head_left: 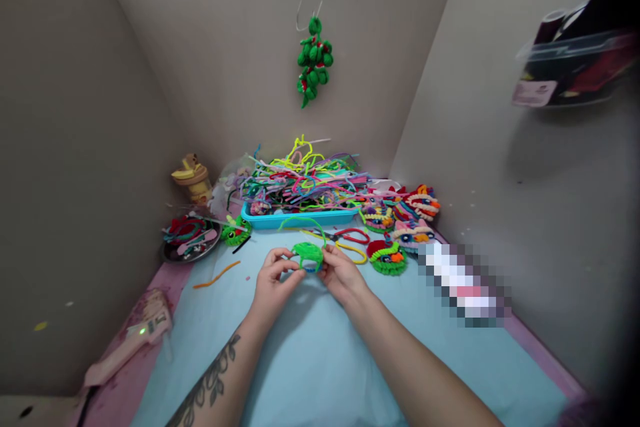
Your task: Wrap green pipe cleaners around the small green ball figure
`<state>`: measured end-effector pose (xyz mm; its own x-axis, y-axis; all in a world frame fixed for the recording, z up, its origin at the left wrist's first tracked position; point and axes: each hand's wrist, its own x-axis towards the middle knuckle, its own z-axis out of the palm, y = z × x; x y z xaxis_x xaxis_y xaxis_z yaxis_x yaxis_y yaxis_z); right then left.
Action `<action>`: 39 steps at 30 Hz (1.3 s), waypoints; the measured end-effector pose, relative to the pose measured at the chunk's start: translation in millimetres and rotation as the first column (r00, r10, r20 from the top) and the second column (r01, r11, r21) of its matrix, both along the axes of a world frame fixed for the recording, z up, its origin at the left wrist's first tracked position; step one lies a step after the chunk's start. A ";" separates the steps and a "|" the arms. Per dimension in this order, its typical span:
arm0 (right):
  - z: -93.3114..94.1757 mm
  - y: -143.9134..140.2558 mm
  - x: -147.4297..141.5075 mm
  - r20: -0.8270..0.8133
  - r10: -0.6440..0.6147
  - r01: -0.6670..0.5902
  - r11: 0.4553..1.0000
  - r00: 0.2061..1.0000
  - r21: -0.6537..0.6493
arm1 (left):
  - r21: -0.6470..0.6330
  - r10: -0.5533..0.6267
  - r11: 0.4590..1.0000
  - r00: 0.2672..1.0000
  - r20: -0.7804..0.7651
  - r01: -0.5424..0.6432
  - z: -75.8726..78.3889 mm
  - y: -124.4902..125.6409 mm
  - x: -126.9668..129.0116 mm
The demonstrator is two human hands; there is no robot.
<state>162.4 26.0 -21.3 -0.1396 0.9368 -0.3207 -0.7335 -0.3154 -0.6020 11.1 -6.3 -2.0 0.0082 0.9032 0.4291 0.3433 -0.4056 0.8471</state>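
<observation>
Between my two hands is a small round piece wrapped in green pipe cleaner, with a pale blue part showing at its lower side. My left hand pinches its left edge with thumb and fingers. At its right edge my right hand grips the piece, and a loose green pipe cleaner end arcs up and over from there. Just beyond the hands lie pliers with red and yellow handles. To their right rests a finished-looking green pipe-cleaner figure with an orange beak.
A blue tray heaped with coloured pipe cleaners stands at the back. Several pipe-cleaner figures sit to its right. At left are a metal bowl, an orange pipe cleaner and a pink glue gun. Grey partitions enclose the table.
</observation>
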 end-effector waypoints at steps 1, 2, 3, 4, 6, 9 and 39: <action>0.2 -0.2 0.2 0.005 -0.002 0.002 1.000 1.000 0.002 | -0.006 -0.007 1.000 1.000 0.002 0.007 0.6 -0.4 0.3; 0.5 -0.5 0.4 0.010 -0.005 0.005 1.000 1.000 0.003 | -0.015 -0.016 1.000 1.000 0.002 0.016 1.3 -0.9 0.5; 0.8 -0.8 0.6 0.012 -0.006 0.006 1.000 1.000 0.004 | -0.028 -0.025 0.999 1.000 0.002 0.026 2.0 -1.3 0.6; 1.1 -1.1 0.7 0.014 -0.007 0.007 1.000 1.000 0.005 | -0.045 -0.036 0.998 0.999 0.002 0.036 2.6 -1.5 0.7; 1.7 -1.6 0.6 0.018 -0.010 0.010 1.000 1.000 0.005 | -0.084 -0.047 0.995 0.999 0.005 0.047 3.1 -1.7 0.4; 2.5 -2.4 -0.7 0.034 -0.013 0.012 1.000 0.999 0.005 | -0.109 -0.043 0.993 0.999 0.004 0.044 2.5 -1.3 0.0; -3.4 -6.7 -7.9 0.247 -0.112 0.093 0.992 0.963 0.087 | 0.142 0.241 0.970 0.880 -0.410 -0.199 -3.0 -6.7 -2.9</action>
